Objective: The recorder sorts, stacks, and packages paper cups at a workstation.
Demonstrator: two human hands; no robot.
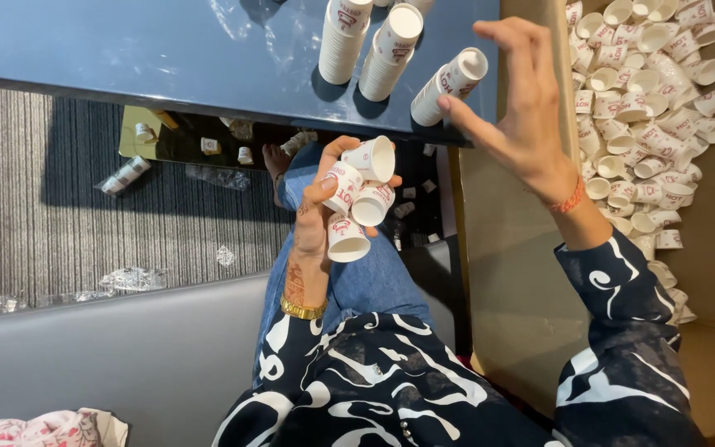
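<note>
1. Across the top of the view we log a glossy dark blue rectangular tabletop (126, 50), bearing three stacks of nested white paper cups with red print (382, 54), one stack leaning to the right.
2. At right, a large brown cardboard box (506, 273) holds a heap of loose white paper cups (655, 124) along its far side.
3. Our right hand (519, 108) hovers above the box edge, beside the leaning stack, fingers spread apart, gripping nothing.
4. Our left hand (312, 219), over the lap, is closed around a cluster of four small white paper cups with red print (359, 199), lying sideways, mouths facing right.
</note>
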